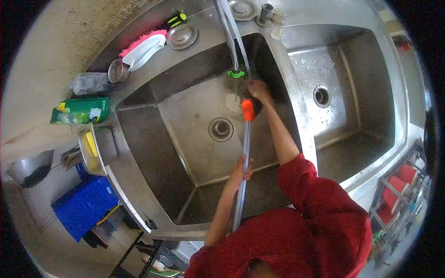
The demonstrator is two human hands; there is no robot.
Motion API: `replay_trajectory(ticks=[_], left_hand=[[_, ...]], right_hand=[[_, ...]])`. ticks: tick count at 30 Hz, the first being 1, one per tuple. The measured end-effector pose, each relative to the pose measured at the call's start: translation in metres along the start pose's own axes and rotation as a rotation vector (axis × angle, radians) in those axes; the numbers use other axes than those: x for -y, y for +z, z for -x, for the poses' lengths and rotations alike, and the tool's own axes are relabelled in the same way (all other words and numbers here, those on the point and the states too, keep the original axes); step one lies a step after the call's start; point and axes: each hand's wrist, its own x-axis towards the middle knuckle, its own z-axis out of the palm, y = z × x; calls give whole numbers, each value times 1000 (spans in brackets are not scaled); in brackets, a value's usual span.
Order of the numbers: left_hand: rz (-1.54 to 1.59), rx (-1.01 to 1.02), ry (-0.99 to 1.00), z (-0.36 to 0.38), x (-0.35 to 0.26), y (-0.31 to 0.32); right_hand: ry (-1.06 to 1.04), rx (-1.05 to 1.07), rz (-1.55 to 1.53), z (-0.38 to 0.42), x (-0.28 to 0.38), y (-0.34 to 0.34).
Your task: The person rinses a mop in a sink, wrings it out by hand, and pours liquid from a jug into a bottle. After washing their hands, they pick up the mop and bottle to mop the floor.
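Note:
I stand over a deep steel sink point(185, 153). My left hand point(242, 169) grips the metal pole point(244, 143) of a long-handled tool partway up its shaft. An orange collar point(248, 110) sits at the pole's lower end, where a dark head hangs under the tap. My right hand point(258, 90) is closed on that dark head, just below the green-tipped faucet spout point(236, 73). The sink drain point(220, 129) lies just left of the pole.
A second sink basin point(343, 97) lies to the right. On the left rim are a pink brush point(139, 41), a white dish point(144, 52), a metal cup point(117, 70), a green packet point(79, 111) and a steel container point(92, 150). A blue crate point(85, 206) stands on the floor.

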Motion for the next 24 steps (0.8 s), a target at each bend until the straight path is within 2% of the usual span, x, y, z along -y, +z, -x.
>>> replay_trajectory(ticks=[3,7,9,10,12,13,14,15,18,22,24], left_hand=[[-37,46,-77,-17,-2,-13],[-24,11,-149,-20,-8,-17],[-57,46,-124,-17,-11,-19],[-56,46,-132,-21,-8,-22],[8,94,-190,-31,-5,-29],[10,87,-185,-37,-6,-28],[21,69,-154,-39,-4,-26],[34,51,-126,-37,-2,-25],[35,33,-182,-32,0,-21],[99,126,-179,-7,6,-22],[129,120,-243,2,10,-22]], right_hand=[[545,-368,-71,42,112,-57],[416,-261,74,13,87,-33],[369,-408,44,-1,69,-19],[375,-402,44,2,68,-24],[358,-238,-209,4,65,-39],[349,-236,-212,-12,46,-15],[277,-480,-63,-35,14,32],[202,-717,87,-36,19,39],[244,-597,-82,-29,27,20],[205,-661,90,-4,54,4],[426,-484,173,-1,66,5]])
